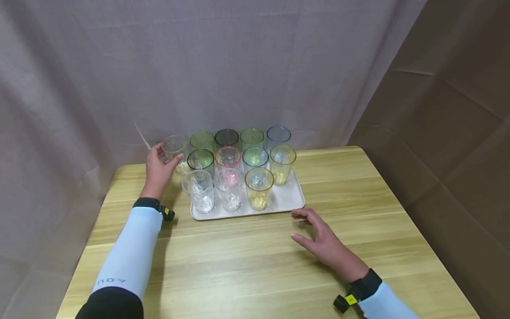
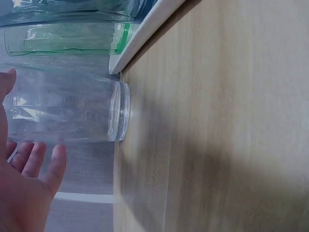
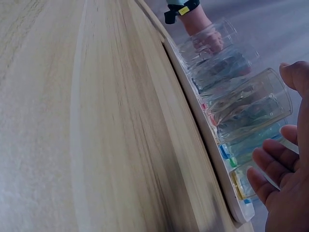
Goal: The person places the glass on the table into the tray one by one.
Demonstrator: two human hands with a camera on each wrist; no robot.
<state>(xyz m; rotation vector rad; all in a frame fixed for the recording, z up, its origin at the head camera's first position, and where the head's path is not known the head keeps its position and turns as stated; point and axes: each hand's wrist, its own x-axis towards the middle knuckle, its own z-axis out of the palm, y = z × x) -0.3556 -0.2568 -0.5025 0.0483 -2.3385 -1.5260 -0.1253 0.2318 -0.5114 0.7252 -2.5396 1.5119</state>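
Note:
A clear drinking glass [image 1: 175, 148] stands upright just left of the tray, at the table's far edge. My left hand [image 1: 157, 170] holds it between thumb and fingers; in the left wrist view the thumb [image 2: 7, 79] is on one side of the glass [image 2: 72, 108] and the fingertips are at the other. On the white tray [image 1: 287, 199] stand several glasses in rows: green-tinted ones, a red-rimmed glass [image 1: 228, 157], a yellow-rimmed glass [image 1: 259, 190] and clear ones [image 1: 199, 192]. My right hand [image 1: 318, 237] hovers by the tray's near right corner, fingers loosely bent, holding nothing.
The wooden table [image 1: 239, 266] runs in front of the tray. A grey curtain [image 1: 239, 66] hangs close behind the glasses, and a brown cloth [image 1: 450, 133] lines the right side. A thin white strip [image 1: 142, 136] shows behind my left hand.

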